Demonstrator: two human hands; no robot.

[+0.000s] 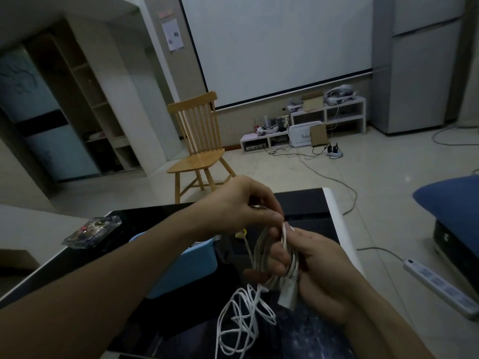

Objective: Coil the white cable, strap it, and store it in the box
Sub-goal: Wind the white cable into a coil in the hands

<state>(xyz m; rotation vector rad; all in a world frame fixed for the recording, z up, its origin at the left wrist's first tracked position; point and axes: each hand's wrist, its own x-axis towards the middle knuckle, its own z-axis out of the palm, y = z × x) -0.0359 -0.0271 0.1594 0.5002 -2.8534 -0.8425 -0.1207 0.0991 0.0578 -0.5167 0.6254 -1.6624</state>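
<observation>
White cable point(261, 257) is mostly looped in the right hand point(313, 268), fingers curled round the bundle to keep it tight, left hand point(241, 206) apparently pinching 1 strand on top, loose tail on table point(305, 203) beside blue box point(186, 265).

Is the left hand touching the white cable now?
Touching. In the head view the left hand pinches the white cable at the coil's top, beside the right hand.
</observation>
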